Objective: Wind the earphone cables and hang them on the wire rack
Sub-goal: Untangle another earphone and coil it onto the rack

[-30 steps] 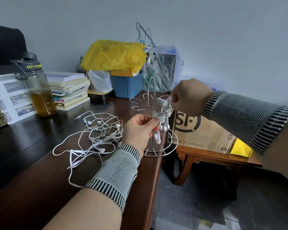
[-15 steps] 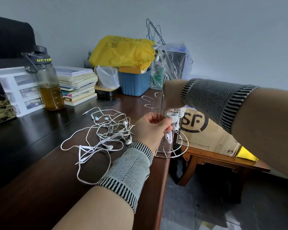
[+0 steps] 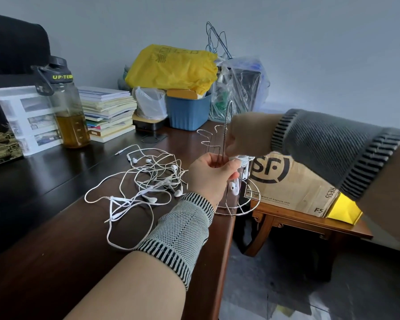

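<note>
Dark wooden table (image 3: 44, 262) — rack (image 3: 225, 144) at right edge, gripped by left hand (image 3: 211, 175); right hand (image 3: 247, 135) pinching wound cable (image 3: 243, 159).

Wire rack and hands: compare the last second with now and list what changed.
The right hand went from the wound earphone bundle on the near side of the wire rack to reaching across behind its stem; its grip is hidden now. The left hand kept gripping the rack's stem. The loose earphones stayed tangled on the desk.
</note>
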`<action>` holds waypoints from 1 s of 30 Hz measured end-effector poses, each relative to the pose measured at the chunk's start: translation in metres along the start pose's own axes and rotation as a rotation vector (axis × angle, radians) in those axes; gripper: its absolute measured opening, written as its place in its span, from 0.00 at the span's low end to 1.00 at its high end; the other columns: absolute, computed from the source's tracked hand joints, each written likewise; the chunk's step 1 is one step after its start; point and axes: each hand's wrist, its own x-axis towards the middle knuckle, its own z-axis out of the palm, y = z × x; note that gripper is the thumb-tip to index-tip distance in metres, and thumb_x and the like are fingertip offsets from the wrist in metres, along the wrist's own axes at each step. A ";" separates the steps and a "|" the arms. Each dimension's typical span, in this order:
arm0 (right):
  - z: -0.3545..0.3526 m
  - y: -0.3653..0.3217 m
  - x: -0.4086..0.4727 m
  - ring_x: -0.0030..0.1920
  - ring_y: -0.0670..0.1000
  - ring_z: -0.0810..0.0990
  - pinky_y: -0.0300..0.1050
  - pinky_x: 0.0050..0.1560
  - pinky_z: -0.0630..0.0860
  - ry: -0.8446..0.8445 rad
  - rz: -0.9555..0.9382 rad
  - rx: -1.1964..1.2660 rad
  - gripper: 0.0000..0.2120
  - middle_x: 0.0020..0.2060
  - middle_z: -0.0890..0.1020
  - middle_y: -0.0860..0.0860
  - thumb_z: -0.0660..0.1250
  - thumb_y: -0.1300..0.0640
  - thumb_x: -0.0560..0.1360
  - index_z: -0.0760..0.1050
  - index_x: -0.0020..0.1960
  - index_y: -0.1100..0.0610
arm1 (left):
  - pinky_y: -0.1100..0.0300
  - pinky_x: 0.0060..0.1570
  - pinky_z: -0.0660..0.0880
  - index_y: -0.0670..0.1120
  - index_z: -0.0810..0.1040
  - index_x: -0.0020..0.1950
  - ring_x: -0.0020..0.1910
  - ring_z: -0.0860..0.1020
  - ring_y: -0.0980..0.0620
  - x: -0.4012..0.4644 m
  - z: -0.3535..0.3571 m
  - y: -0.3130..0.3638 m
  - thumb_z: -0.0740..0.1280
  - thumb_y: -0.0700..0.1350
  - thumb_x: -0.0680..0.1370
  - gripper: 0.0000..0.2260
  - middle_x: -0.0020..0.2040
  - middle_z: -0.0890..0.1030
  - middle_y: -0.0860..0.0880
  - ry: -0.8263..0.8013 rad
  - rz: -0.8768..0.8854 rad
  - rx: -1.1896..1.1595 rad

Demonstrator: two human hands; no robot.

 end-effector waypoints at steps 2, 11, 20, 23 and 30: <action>0.008 0.000 -0.009 0.38 0.48 0.77 0.42 0.42 0.77 0.062 -0.069 -0.044 0.11 0.38 0.79 0.49 0.60 0.56 0.80 0.80 0.50 0.59 | 0.71 0.26 0.71 0.43 0.77 0.42 0.29 0.80 0.60 0.000 0.001 0.001 0.75 0.40 0.72 0.07 0.35 0.82 0.49 0.005 -0.008 -0.003; 0.056 0.005 -0.035 0.24 0.53 0.65 0.38 0.22 0.58 0.735 -0.301 -0.259 0.11 0.32 0.70 0.54 0.69 0.63 0.67 0.70 0.28 0.61 | 0.71 0.22 0.67 0.42 0.72 0.35 0.19 0.72 0.62 0.003 0.004 0.001 0.70 0.33 0.75 0.12 0.22 0.74 0.55 -0.010 -0.017 -0.054; 0.101 0.016 -0.042 0.31 0.55 0.78 0.39 0.32 0.72 0.851 -0.077 0.392 0.09 0.40 0.78 0.55 0.63 0.61 0.73 0.83 0.45 0.60 | 0.63 0.32 0.75 0.44 0.78 0.40 0.30 0.80 0.56 0.007 -0.001 -0.007 0.74 0.36 0.73 0.07 0.34 0.82 0.48 -0.003 0.027 -0.005; 0.106 0.016 -0.044 0.38 0.50 0.79 0.35 0.40 0.70 0.827 0.074 0.543 0.06 0.41 0.81 0.52 0.69 0.64 0.72 0.83 0.46 0.58 | 0.52 0.44 0.81 0.43 0.79 0.40 0.35 0.82 0.51 0.007 0.001 -0.008 0.75 0.37 0.72 0.06 0.36 0.83 0.46 0.013 0.051 0.019; 0.103 0.009 -0.044 0.34 0.38 0.71 0.20 0.39 0.64 0.738 0.149 0.638 0.06 0.38 0.78 0.45 0.68 0.62 0.73 0.82 0.47 0.55 | 0.50 0.49 0.81 0.45 0.80 0.41 0.38 0.84 0.50 0.009 -0.002 -0.012 0.74 0.36 0.72 0.06 0.36 0.84 0.47 0.013 0.034 0.010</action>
